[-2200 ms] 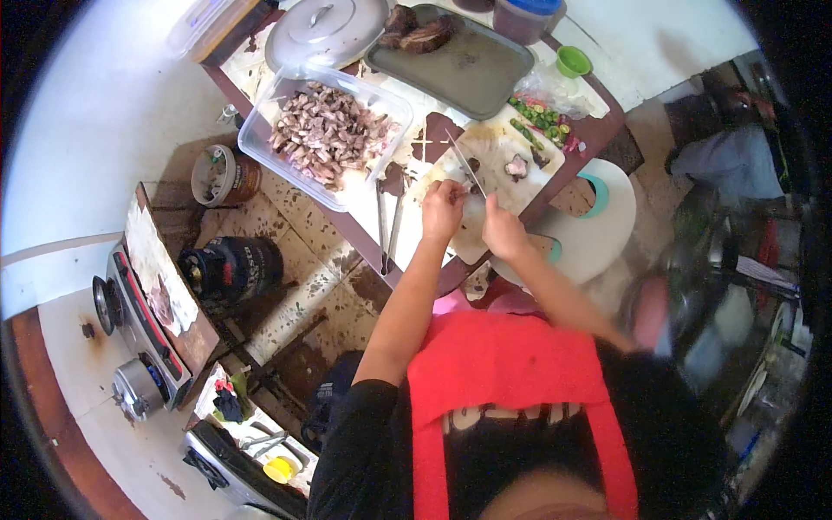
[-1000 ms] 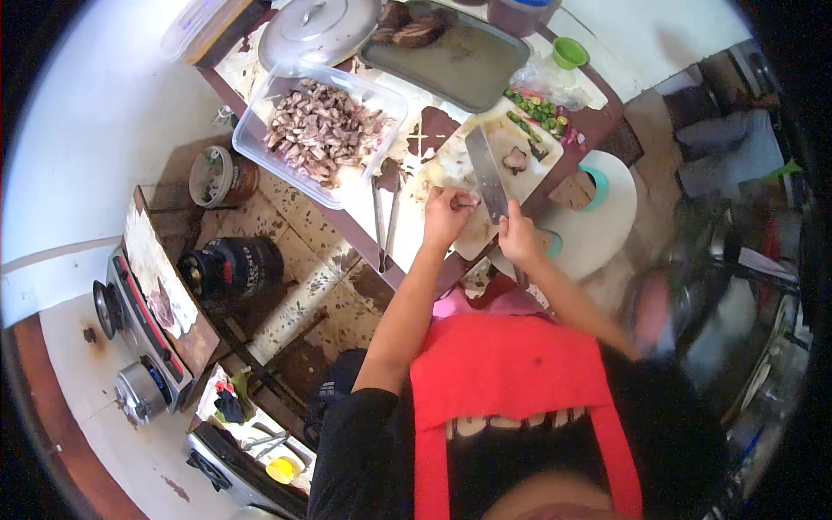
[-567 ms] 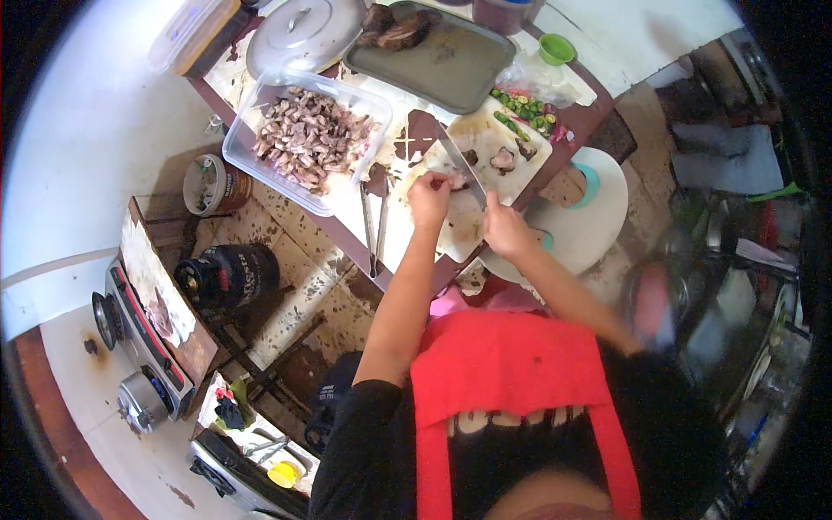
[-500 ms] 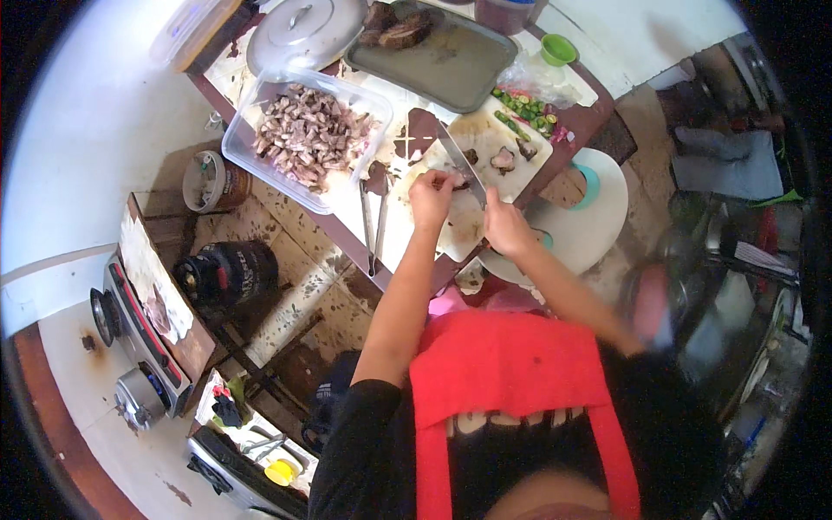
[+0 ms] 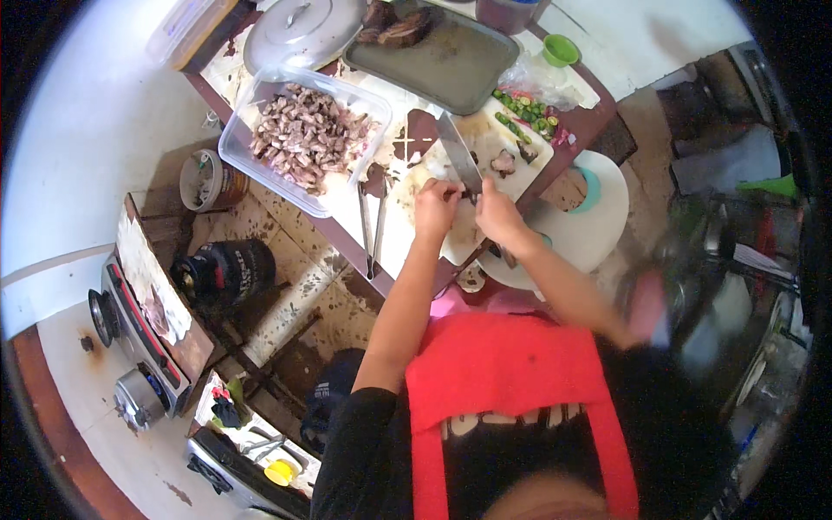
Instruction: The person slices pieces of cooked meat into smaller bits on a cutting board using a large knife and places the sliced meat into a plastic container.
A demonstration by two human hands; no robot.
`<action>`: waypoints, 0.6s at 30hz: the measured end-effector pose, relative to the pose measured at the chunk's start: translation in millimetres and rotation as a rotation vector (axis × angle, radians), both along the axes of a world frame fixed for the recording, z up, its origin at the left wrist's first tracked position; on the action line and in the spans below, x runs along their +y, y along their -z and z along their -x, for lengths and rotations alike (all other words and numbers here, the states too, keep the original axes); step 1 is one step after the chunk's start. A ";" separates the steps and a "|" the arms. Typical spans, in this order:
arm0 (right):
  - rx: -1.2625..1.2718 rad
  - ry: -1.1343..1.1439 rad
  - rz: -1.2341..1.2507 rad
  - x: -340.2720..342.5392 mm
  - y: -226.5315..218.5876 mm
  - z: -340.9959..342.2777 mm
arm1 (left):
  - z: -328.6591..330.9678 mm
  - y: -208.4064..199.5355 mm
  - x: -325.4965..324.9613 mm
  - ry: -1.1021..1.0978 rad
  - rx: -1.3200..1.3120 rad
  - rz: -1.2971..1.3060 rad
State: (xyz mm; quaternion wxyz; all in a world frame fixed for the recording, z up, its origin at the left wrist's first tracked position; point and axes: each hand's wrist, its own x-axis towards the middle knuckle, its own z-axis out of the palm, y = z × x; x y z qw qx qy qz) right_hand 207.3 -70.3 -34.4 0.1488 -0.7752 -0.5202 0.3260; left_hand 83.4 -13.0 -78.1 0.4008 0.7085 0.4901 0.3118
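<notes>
My right hand [image 5: 500, 215] grips a knife [image 5: 458, 152] with a broad blade, its tip pointing away over the white cutting board [image 5: 526, 179]. Close to the blade's left side, my left hand [image 5: 437, 208] is closed with fingertips pinched together; what they hold is hidden. Pieces of meat [image 5: 503, 163] lie on the board right of the blade. Cut green chillies and small halved green citrus fruits [image 5: 530, 110] are heaped at the board's far right. To the left, a clear plastic tub [image 5: 244, 165] holds many chopped meat pieces [image 5: 303, 130].
Metal tongs [image 5: 371, 230] lie between tub and board. Behind are a grey tray [image 5: 459, 69] with large browned meat chunks [image 5: 403, 30], a round metal lid [image 5: 299, 35] and a green cup [image 5: 560, 50]. A white round stool [image 5: 607, 199] stands right of the table; a stove [image 5: 147, 325] is at left.
The knife blade has turned to show more of its flat side, and my right hand has shifted slightly left. My left hand has moved slightly right and nearer to me, beside the blade.
</notes>
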 end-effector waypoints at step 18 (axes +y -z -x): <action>-0.149 0.089 0.043 -6.3 -9.8 29.8 | 5.1 3.9 12.1 0.066 -0.010 -0.078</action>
